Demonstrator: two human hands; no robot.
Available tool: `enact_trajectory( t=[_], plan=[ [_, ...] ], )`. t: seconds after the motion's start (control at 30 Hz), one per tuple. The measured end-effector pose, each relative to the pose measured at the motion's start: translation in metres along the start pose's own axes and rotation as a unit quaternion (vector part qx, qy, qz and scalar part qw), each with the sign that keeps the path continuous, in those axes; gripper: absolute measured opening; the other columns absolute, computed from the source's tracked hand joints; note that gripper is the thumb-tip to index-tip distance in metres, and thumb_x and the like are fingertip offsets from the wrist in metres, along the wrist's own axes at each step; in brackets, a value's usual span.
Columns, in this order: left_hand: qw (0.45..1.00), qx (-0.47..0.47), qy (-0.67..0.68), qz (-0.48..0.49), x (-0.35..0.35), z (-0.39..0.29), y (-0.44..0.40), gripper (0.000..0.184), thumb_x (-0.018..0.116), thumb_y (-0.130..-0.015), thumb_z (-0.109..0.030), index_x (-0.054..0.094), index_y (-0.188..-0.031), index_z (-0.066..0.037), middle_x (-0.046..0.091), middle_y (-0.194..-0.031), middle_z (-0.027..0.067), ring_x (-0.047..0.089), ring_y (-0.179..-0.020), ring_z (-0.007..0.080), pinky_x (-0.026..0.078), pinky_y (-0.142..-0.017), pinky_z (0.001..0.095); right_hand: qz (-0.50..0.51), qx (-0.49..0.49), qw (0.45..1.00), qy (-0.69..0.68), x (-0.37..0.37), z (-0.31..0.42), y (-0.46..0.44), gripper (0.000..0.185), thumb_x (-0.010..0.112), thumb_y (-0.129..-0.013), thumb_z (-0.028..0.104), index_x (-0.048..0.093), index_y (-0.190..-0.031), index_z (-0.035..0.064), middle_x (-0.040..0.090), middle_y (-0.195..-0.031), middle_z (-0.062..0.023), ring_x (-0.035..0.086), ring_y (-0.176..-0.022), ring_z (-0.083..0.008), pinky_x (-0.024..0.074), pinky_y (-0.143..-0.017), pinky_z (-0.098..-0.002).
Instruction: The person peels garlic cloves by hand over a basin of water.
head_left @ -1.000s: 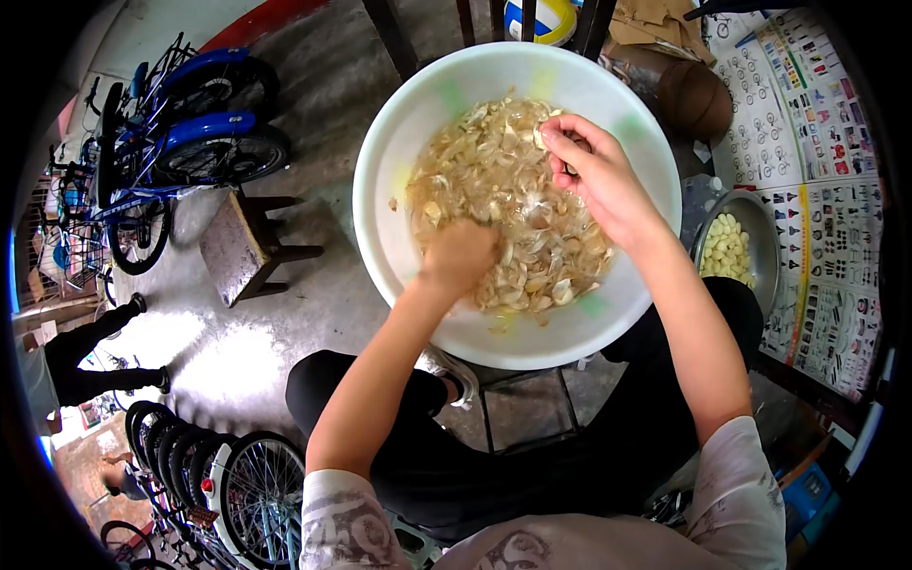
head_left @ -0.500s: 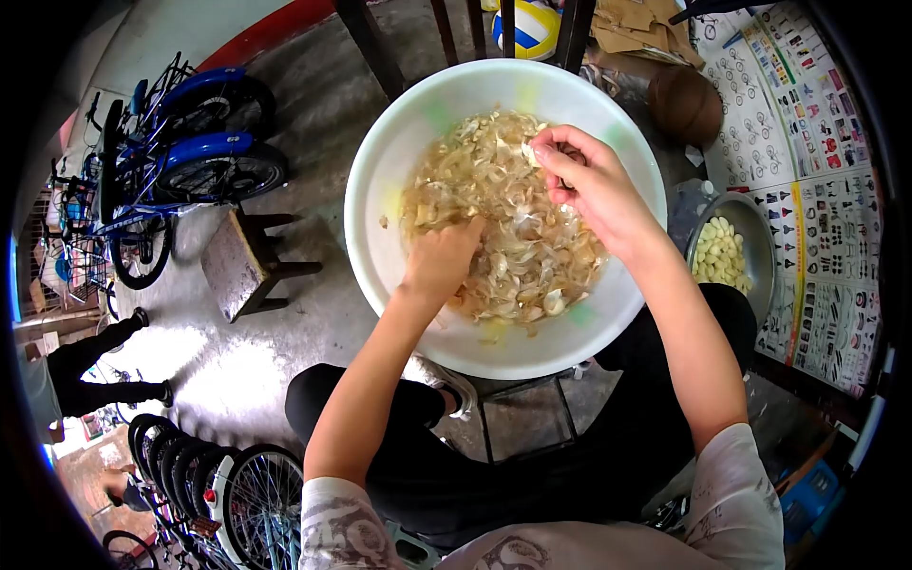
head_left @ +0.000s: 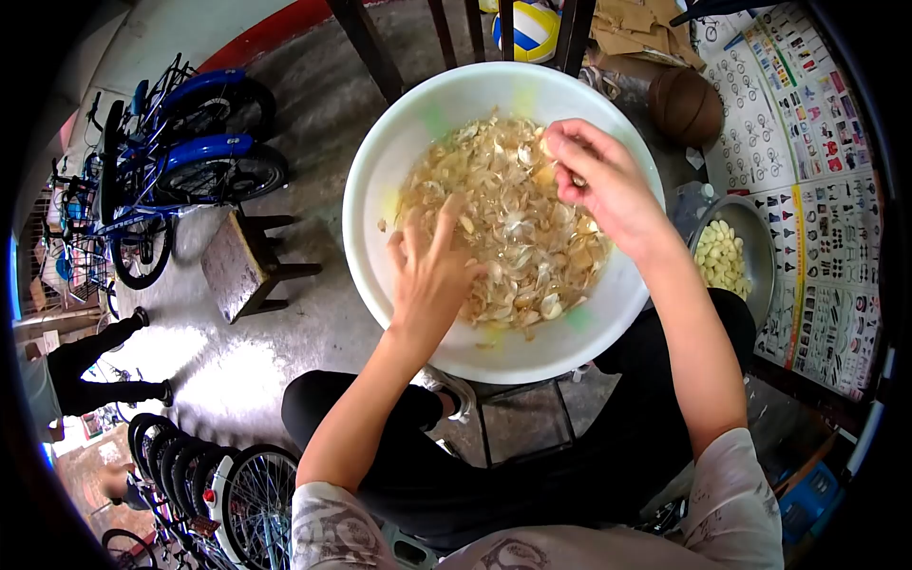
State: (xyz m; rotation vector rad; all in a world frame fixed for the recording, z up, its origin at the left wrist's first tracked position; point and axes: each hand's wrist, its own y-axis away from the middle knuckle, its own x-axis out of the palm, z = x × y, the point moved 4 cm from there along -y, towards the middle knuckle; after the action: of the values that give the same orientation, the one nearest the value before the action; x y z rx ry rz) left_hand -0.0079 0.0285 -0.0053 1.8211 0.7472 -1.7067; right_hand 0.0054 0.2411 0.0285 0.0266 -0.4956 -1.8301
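Note:
A wide white plastic basin (head_left: 380, 161) in front of me holds water with a thick layer of floating garlic skins (head_left: 527, 247). My left hand (head_left: 432, 271) is over the left part of the skins, fingers spread, slightly blurred, with nothing seen in its grasp. Above the basin's right side, my right hand (head_left: 608, 185) is closed in a pinch. A small pale garlic clove (head_left: 546, 144) shows at its fingertips, mostly covered by them. Peeled garlic cloves (head_left: 720, 255) lie in a metal bowl (head_left: 763, 261) beside my right forearm.
Dark wooden bars (head_left: 446, 33) rise behind the basin. A basketball (head_left: 685, 105) and a volleyball (head_left: 527, 31) lie beyond it. To the left are a wooden stool (head_left: 233, 266), parked bicycles (head_left: 204, 161) and a person's legs (head_left: 104, 366). Printed sheets (head_left: 798, 190) cover the right side.
My left hand has come up out of the skins and its fingers have spread. The right hand has shifted slightly right, still pinching the small pale piece.

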Motion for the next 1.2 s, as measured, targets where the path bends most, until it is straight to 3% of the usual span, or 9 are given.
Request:
enact_trajectory(
  t=[0.1,0.23,0.3,0.43,0.47,0.57,0.67,0.9,1.2],
  plan=[
    [0.994,-0.051,0.09,-0.03,-0.018,0.012,0.005,0.016,0.077,-0.079,-0.028,0.077,-0.086,-0.014,0.036,-0.15,0.003,0.036,-0.132,0.0336,0.029,-0.109,0.049,0.018,0.015,1.0,-0.003,0.006,-0.003,0.004,0.022,0.062,-0.099,0.026,0.059,-0.109,0.0066,0.055,-0.087,0.0025,0.048,-0.069,-0.0039,0.0424,-0.062,-0.0204],
    [0.956,0.003,0.277,-0.092,-0.016,0.04,-0.006,0.015,0.074,-0.083,-0.013,0.074,-0.097,-0.007,0.059,-0.132,0.0058,0.059,-0.112,0.0238,0.046,-0.096,0.0404,0.066,0.076,0.995,0.003,0.017,-0.018,0.008,0.021,0.059,-0.101,0.025,0.06,-0.111,0.0063,0.053,-0.086,0.0028,0.048,-0.069,-0.0034,0.0429,-0.061,-0.0205],
    [0.836,-0.067,0.54,0.072,0.006,0.038,-0.007,0.018,0.069,-0.088,-0.008,0.071,-0.106,-0.004,0.067,-0.117,0.0092,0.066,-0.097,0.0208,0.053,-0.084,0.0343,0.084,0.085,0.993,0.005,0.023,-0.019,0.01,0.021,0.055,-0.103,0.023,0.062,-0.113,0.0058,0.051,-0.085,0.0037,0.048,-0.068,-0.0032,0.0426,-0.06,-0.0201],
    [0.824,-0.008,0.495,0.275,0.044,0.027,-0.005,0.013,0.063,-0.093,-0.012,0.069,-0.101,-0.003,0.069,-0.103,0.0087,0.066,-0.089,0.0223,0.054,-0.078,0.0346,0.107,0.097,0.989,0.013,0.022,-0.026,0.007,0.024,0.054,-0.103,0.029,0.063,-0.114,0.009,0.049,-0.078,0.0055,0.045,-0.068,-0.0035,0.038,-0.061,-0.0193],
    [0.884,0.144,0.402,0.19,0.072,0.032,-0.006,0.014,0.065,-0.091,-0.016,0.07,-0.095,-0.003,0.065,-0.1,0.0087,0.064,-0.083,0.027,0.053,-0.075,0.0383,0.091,0.096,0.991,0.024,0.022,-0.025,0.006,0.024,0.053,-0.103,0.028,0.063,-0.114,0.0087,0.048,-0.076,0.0056,0.045,-0.068,-0.0036,0.038,-0.062,-0.0194],
    [0.964,-0.055,0.218,0.143,0.04,0.025,-0.017,0.016,0.068,-0.088,-0.017,0.072,-0.092,-0.002,0.061,-0.093,0.0104,0.061,-0.082,0.0315,0.051,-0.074,0.0396,0.064,0.098,0.993,0.035,0.022,-0.025,0.006,0.023,0.053,-0.103,0.028,0.062,-0.111,0.0082,0.049,-0.077,0.0055,0.045,-0.067,-0.0037,0.0388,-0.061,-0.0197],
    [0.975,0.019,0.208,-0.081,0.003,0.037,-0.025,0.018,0.068,-0.089,-0.018,0.073,-0.094,-0.001,0.059,-0.088,0.0103,0.061,-0.079,0.0289,0.05,-0.074,0.0369,0.063,0.087,0.994,0.033,0.02,-0.031,0.005,0.02,0.052,-0.104,0.028,0.061,-0.106,0.0092,0.05,-0.079,0.0052,0.046,-0.068,-0.0036,0.0397,-0.061,-0.0198],
    [0.809,-0.189,0.555,-0.034,0.014,0.072,-0.031,0.023,0.068,-0.095,-0.019,0.073,-0.104,0.002,0.067,-0.098,0.0081,0.059,-0.076,0.0144,0.047,-0.07,0.0281,0.11,0.085,0.99,0.039,0.033,-0.038,0.009,0.017,0.05,-0.105,0.021,0.06,-0.103,0.0068,0.059,-0.094,0.0008,0.051,-0.076,-0.0037,0.0437,-0.063,-0.0185],
    [0.701,-0.163,0.693,0.048,0.007,0.04,-0.025,0.027,0.063,-0.095,-0.003,0.062,-0.121,0.006,0.07,-0.107,0.0124,0.07,-0.094,0.0173,0.057,-0.083,0.0281,0.143,0.093,0.974,0.151,0.037,-0.043,0.011,0.015,0.051,-0.1,0.012,0.063,-0.104,0.0035,0.063,-0.097,-0.0023,0.055,-0.077,-0.0066,0.0429,-0.062,-0.021]
  ],
)
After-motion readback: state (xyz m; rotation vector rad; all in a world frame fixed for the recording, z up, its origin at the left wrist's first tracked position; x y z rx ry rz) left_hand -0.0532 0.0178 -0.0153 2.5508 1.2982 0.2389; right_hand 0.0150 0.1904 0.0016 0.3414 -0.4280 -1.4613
